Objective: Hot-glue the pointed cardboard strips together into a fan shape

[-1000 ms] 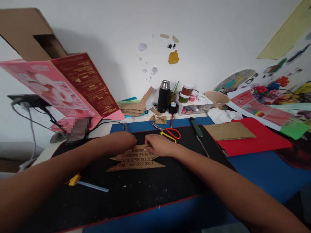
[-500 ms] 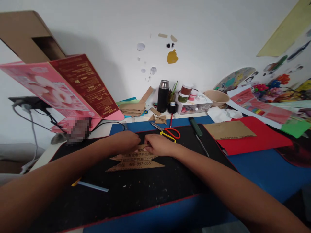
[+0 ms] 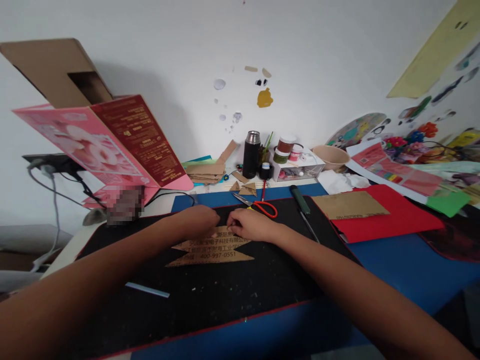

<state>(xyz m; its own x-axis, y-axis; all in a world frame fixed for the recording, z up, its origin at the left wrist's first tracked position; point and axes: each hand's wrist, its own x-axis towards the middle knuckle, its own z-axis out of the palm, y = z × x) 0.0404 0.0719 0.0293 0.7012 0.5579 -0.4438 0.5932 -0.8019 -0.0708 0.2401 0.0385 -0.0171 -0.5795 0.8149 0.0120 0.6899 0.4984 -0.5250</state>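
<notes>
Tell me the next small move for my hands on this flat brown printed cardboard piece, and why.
Perhaps ease your bare left hand slightly outward: it and your bare right hand cover parts of the upper end of the flat brown printed cardboard piece, hiding its outline there, while the pointed lower corners lie in plain view.

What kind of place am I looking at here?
Probably a home craft desk: scissors and cut cardboard lie on a dark mat, with stacked jars near the wall.
</notes>
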